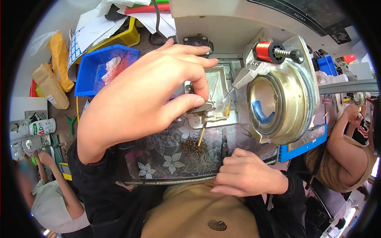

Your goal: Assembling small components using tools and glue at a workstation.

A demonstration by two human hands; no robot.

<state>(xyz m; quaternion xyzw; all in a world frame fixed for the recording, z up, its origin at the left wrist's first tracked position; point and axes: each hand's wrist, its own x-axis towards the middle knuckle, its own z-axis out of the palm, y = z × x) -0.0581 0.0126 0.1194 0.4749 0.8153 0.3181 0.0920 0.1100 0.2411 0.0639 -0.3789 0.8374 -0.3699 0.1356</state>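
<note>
My left hand reaches over the bench from the left. Its thumb and index finger are pinched together at a small metal clamp on a pale metal plate; what lies between the tips is hidden. Below the clamp, a thin brown stick slants down to a heap of small dark curly pieces. Loosely closed, my right hand rests at the front edge of the flower-patterned mat. I cannot see anything in it. Just beyond its fingers lies a slim black tool.
Right of the plate stands a brass-coloured ring wheel with a red wire spool above it and a pointed metal arm. A blue tray with red strands sits at left. Other people work on both sides.
</note>
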